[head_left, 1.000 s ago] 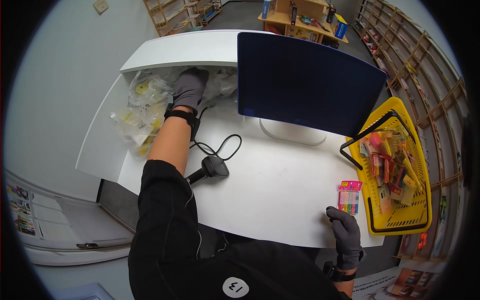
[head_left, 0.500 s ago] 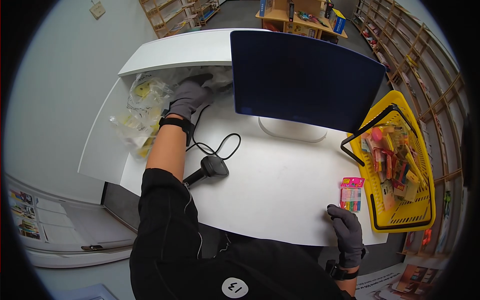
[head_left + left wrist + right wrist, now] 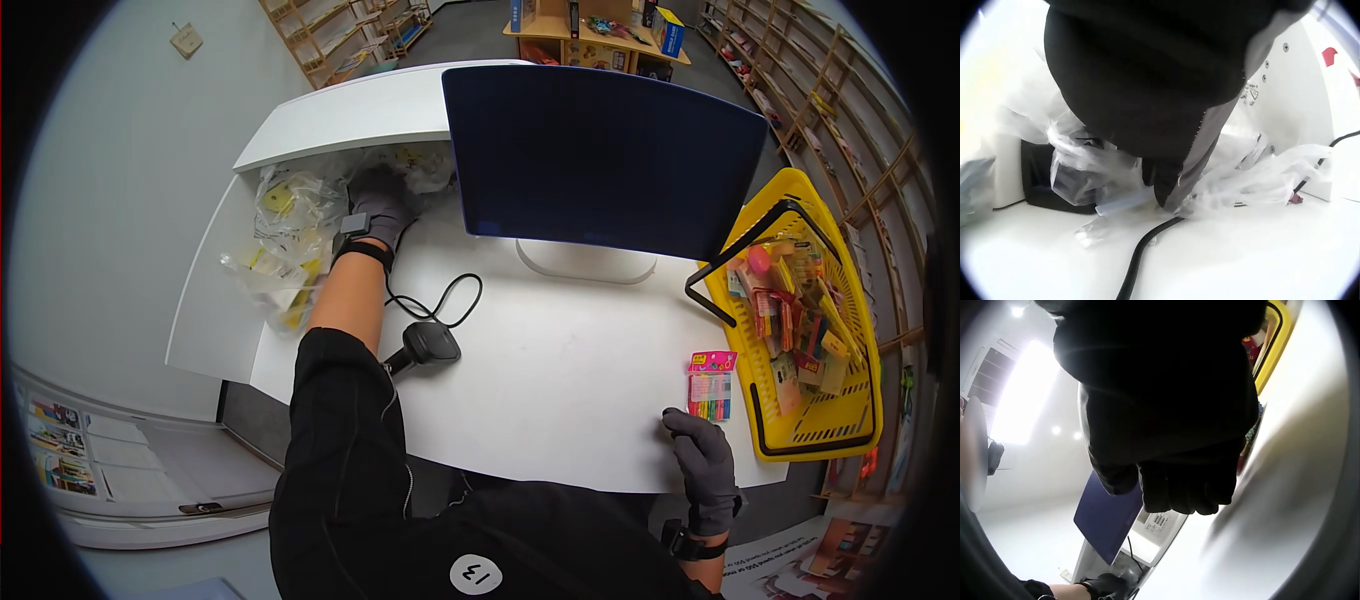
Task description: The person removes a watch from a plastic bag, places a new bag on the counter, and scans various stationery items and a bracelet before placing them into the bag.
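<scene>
My gloved left hand [image 3: 383, 203] reaches under the raised ledge at the back left of the white desk, among crumpled clear plastic bags [image 3: 292, 205]. In the left wrist view its fingers point down into the thin plastic [image 3: 1094, 162], close over a black cable [image 3: 1141, 250]; I cannot tell whether they grip a bag. Near the front right edge, my gloved right hand [image 3: 706, 462] hangs with loosely curled fingers and holds nothing. Just beyond it lies a pink-topped pack of coloured pens [image 3: 711, 390].
A yellow basket [image 3: 800, 438] full of small packaged goods stands on the right, its black handle leaning toward the monitor [image 3: 605, 160]. The black handheld scanner [image 3: 430, 343] lies near my left forearm, its cable looping behind. Shelves [image 3: 850, 150] line the right wall.
My left hand drew back slightly with its fingers toward the right, then pushed in again under the ledge, and the plastic around it shifted. The right hand stays near the pens.
</scene>
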Demonstrator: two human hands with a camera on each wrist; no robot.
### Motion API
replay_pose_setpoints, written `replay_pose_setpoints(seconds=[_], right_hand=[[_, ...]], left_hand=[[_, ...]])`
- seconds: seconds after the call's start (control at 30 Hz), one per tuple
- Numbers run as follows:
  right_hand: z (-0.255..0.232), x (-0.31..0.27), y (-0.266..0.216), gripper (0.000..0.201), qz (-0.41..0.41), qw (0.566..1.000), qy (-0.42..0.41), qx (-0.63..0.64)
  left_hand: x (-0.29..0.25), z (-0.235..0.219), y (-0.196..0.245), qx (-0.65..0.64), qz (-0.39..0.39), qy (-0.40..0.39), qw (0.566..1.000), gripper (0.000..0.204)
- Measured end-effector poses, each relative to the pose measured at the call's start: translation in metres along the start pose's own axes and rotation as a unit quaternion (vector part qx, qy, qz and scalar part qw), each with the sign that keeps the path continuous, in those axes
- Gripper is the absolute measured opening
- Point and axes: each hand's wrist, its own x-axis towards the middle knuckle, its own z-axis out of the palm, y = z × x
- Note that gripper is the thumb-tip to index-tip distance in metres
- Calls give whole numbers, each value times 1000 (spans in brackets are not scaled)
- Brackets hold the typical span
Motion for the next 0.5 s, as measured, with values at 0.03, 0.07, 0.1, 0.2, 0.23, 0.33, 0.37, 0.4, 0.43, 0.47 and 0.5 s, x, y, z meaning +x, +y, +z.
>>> replay_pose_setpoints(seconds=[0.03,0.07,0.1,0.2,0.23,0.33,0.37,0.4,0.43,0.47,0.5], right_hand=[[-1,0,-1,38,11,1000,3,2],[-1,1,0,38,10,1000,3,3],[-1,1,1,38,7,1000,4,1],[0,2,2,37,-1,1000,3,-1],[1,3,1,37,3,1000,-1,1],[1,3,0,37,14,1000,-7,8],[1,4,3,37,-1,1000,-4,2],[0,4,5,37,-15,1000,-2,-4],[0,4,6,37,-28,1000,-1,-10],[1,3,7,37,-25,1000,-2,-10],[1,3,7,36,-21,1000,-2,-7]], left_hand=[[6,3,1,0,1,1,1000,34],[15,5,2,5,5,-44,999,42],[21,6,2,12,10,-89,996,52],[22,17,13,35,1,-118,992,53],[20,21,20,51,-12,-102,993,45],[15,11,25,55,-10,-95,994,42],[13,9,25,41,3,-108,993,46],[11,7,25,28,17,-122,992,50],[13,4,21,28,18,-125,992,50],[18,0,13,-24,49,-166,985,48],[24,-4,5,-76,79,-206,972,46]])
